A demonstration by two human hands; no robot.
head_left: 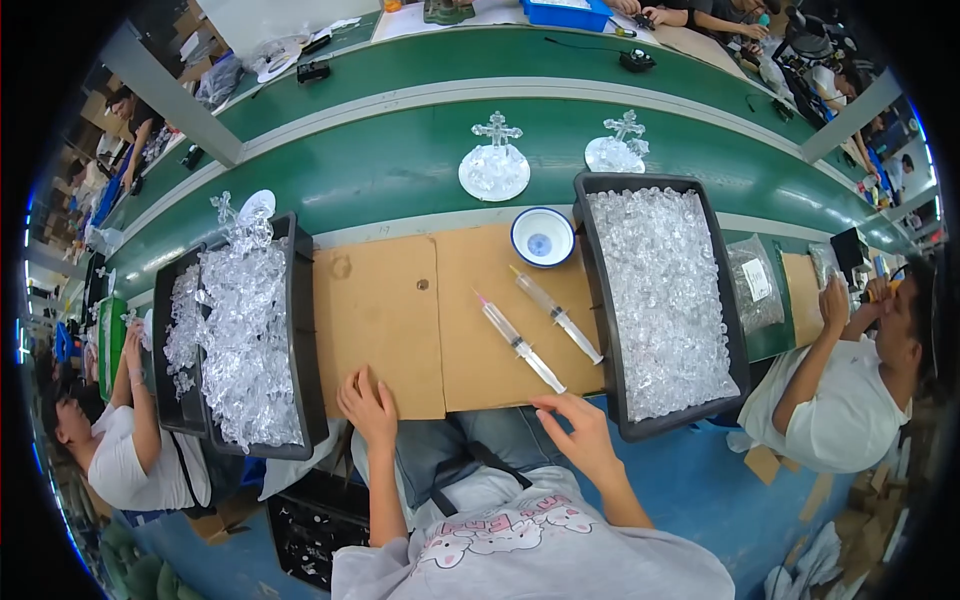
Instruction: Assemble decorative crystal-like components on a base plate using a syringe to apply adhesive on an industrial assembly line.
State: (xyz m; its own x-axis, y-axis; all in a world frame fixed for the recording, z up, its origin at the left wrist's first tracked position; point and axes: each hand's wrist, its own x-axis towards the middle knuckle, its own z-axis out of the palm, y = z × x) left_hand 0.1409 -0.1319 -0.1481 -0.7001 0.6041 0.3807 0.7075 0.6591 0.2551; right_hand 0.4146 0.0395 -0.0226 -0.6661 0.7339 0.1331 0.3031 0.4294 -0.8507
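My left hand (368,408) rests with its fingers spread on the front edge of a brown cardboard sheet (380,300), holding nothing. At the sheet's front right, my right hand (582,436) lies with fingers stretched out and apart, also empty. Its fingertips are close to the plunger end of a clear syringe (518,343) with a pink tip; whether they touch it I cannot tell. Beside that one lies a second syringe (556,314) with a yellowish tip. Behind both stands a small white bowl (542,220) with a blue rim.
A black bin (308,350) heaped with clear plastic pieces stands left, another black bin (612,370) of clear pieces right. Behind, clear crosses (497,128) stand on white discs on the green bench (400,150). A bag of pieces (755,285) lies right. People sit at both sides.
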